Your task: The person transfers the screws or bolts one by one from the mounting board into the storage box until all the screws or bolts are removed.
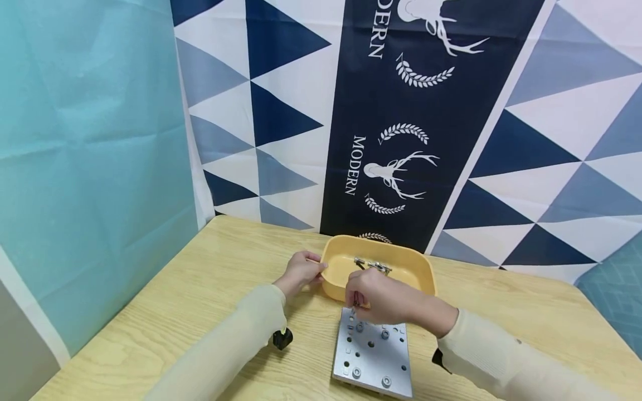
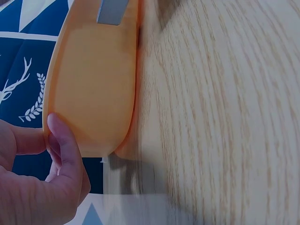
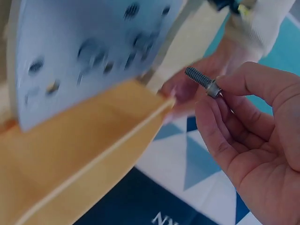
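My left hand [image 1: 303, 271] pinches the left end of a yellow plastic bin [image 1: 426, 267], thumb and fingers on its rim; the left wrist view shows this hand [image 2: 51, 173] close up. In the right wrist view, my right hand [image 3: 258, 122] holds a small metal bolt [image 3: 200, 78] between thumb and fingers, its threaded end pointing away from the palm. From the head view, that hand [image 1: 378, 295] hovers over the far edge of a silver metal plate [image 1: 371, 367], just in front of the bin. Several bolts sit in the plate, among other holes.
Inside the bin lie several metal parts [image 1: 373, 265]; a flat grey piece [image 2: 112, 11] shows in the left wrist view. The wooden table [image 1: 241, 250] runs back to a patterned curtain [image 1: 286, 139]. At the left hangs a teal curtain [image 1: 95, 139].
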Demonstrator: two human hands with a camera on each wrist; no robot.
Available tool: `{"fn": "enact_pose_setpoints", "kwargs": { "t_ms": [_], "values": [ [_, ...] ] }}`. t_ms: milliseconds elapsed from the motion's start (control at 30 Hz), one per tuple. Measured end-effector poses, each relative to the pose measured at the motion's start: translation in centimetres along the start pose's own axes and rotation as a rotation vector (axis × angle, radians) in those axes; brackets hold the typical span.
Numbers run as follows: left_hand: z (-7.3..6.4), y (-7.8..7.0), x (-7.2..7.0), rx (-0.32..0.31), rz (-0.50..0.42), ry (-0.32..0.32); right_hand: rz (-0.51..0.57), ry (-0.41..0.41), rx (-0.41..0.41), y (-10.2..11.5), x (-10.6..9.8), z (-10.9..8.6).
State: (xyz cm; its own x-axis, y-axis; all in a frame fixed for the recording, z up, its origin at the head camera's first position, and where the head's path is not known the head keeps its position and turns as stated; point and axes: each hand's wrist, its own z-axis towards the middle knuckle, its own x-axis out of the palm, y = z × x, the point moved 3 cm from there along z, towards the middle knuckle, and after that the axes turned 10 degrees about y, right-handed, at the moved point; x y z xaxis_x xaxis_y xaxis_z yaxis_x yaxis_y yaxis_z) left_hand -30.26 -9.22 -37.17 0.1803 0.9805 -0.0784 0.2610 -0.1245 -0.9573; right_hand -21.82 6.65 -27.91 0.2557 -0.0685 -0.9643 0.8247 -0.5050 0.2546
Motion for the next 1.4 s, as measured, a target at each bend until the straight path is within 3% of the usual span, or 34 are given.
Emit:
{"fn": "enact_pose_setpoints", "kwargs": {
  "t_ms": [333,800,1200,1400],
  "values": [
    [0.0,-0.2,0.0,0.005,0.0,0.005,-0.054,-0.087,-0.031,-4.4,-1.4,-0.2],
    [0.1,0.1,0.1,-0.011,-0.003,0.003,-0.096,-0.043,0.103,-9.9,-1.5,0.7],
    [0.5,0.2,0.3,-0.029,-0.069,0.053,-0.129,-0.109,0.181,-12.9,-1.0,0.6],
    [0.6,0.1,0.1,-0.076,-0.07,0.087,-0.12,-0.126,0.197,-12.8,-0.3,-0.6]
  ]
}}
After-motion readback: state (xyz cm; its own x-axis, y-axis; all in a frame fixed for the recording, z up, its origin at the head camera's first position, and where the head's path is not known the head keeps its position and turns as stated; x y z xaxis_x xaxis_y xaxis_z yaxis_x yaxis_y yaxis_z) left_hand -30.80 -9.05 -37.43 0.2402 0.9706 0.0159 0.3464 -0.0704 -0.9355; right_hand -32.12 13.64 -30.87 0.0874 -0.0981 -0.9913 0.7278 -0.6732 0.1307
